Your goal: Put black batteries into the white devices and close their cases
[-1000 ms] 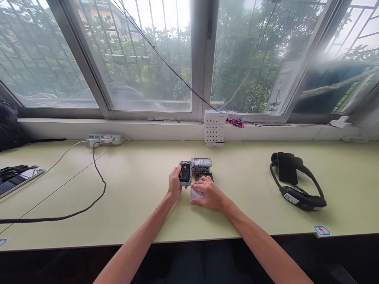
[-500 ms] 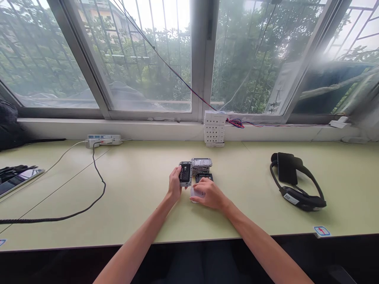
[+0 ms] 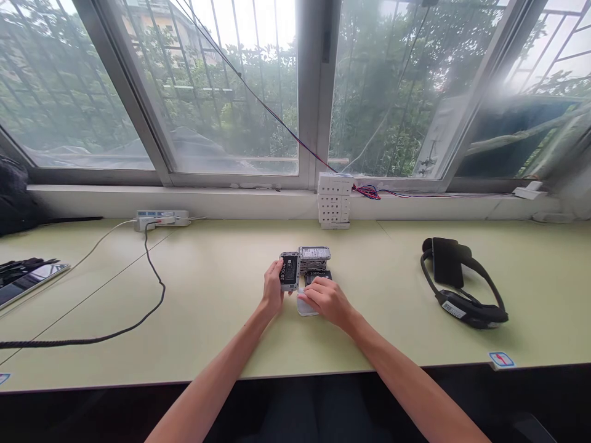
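Compared with 0.5 s earlier, the right hand (image 3: pixel 330 300) sits with its fingers bunched at the far edge of the white cover (image 3: pixel 307 309), the thumb out of sight, and more of the cover shows.

In the head view, the left hand (image 3: pixel 273 284) keeps its grip clamped on a gray device (image 3: pixel 289 271), tilted up, whose black battery bears the print 3000. The right grip's fingers touch the cover, which lies just in front of the device and to its right; whether they pinch it, the picture does not tell. Beyond the right fingers lies a black battery pack (image 3: pixel 317 276), partly covered by the hand, with a stack of devices (image 3: pixel 314 258) just behind it. All this is on the pale green surface (image 3: pixel 221 295). A black headset (image 3: pixel 466 311) rests well apart at right.
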Tool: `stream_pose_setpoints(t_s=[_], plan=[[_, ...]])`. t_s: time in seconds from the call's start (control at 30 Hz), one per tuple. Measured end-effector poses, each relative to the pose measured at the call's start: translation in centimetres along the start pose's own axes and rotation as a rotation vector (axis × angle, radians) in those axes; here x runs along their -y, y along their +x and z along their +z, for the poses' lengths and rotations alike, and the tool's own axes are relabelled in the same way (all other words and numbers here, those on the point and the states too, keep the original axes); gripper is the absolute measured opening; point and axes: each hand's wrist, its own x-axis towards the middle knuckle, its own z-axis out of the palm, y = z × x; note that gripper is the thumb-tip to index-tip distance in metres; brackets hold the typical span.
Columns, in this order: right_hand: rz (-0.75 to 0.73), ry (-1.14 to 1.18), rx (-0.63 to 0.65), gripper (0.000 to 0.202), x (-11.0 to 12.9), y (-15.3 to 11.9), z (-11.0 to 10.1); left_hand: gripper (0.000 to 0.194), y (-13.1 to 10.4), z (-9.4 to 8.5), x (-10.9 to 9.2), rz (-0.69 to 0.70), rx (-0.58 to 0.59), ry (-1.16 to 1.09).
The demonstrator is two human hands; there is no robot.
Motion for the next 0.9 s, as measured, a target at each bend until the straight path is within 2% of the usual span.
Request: stream_pose_setpoints(t_s=[0.3, 0.5, 0.7, 0.8, 0.9], plan=[[0.072, -0.011, 0.008, 0.032, -0.03, -0.15, 0.04, 0.034, 0.02, 0.04, -0.23, -0.012, -0.001, -0.026], [0.063, -0.003, 0.039, 0.029, -0.12, -0.17, -0.09, 0.033, 0.01, 0.05, -0.15, -0.007, -0.019, -0.025], [0.076, 0.107, -0.063, 0.021, 0.00, -0.24, -0.48, 0.033, 0.16, -0.05, -0.09, 0.002, -0.043, -0.049], [0.189, 0.204, -0.169, 0.023, 0.17, -0.18, -0.71, 0.031, 0.23, -0.06, -0.12, -0.003, -0.054, -0.082], [0.450, 0.287, -0.335, 0.031, 0.16, -0.10, -0.81, 0.030, 0.22, -0.01, -0.09, -0.008, -0.029, -0.112]])
